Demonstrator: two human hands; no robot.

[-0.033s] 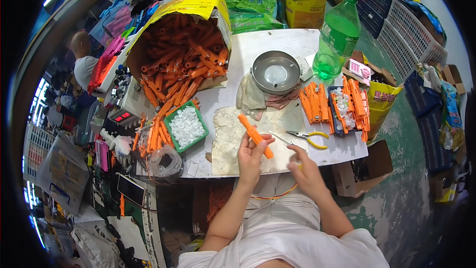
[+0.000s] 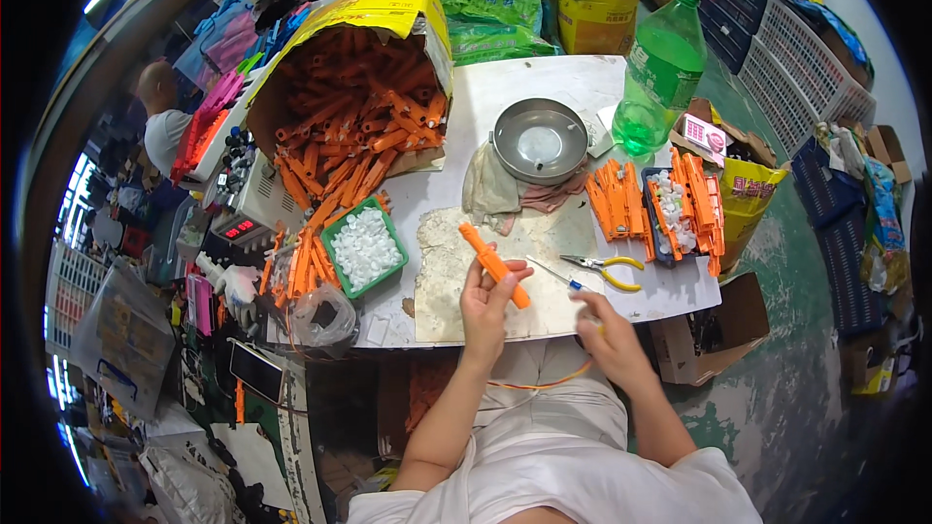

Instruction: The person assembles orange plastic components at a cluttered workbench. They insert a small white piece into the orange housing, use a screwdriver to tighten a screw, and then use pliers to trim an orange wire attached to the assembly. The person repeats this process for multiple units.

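Note:
My left hand point(image 2: 485, 315) is closed around an orange plastic part point(image 2: 493, 267), tubular and narrower at its far end, held tilted above the worn mat point(image 2: 442, 277). My right hand point(image 2: 612, 344) has its fingers curled. A bit of yellow shows between them, and a thin yellow-and-red cord point(image 2: 544, 385) runs from this hand across my lap. Just beyond its fingertips lies a slim metal rod point(image 2: 550, 273) with a blue end. Pliers with yellow handles point(image 2: 621, 277) rest to the right of it.
A yellow sack point(image 2: 427, 2) spills orange parts beside a green tray point(image 2: 400, 257) of white pieces. A metal bowl point(image 2: 539, 167) sits on cloths. A green bottle point(image 2: 649, 87) stands behind a dark tray point(image 2: 649, 250) of white pieces, with orange parts around it. Another person point(image 2: 167, 131) is far left.
My right hand has drawn back slightly toward me and right, uncovering the rod's blue end. My left hand and the orange part have shifted slightly left.

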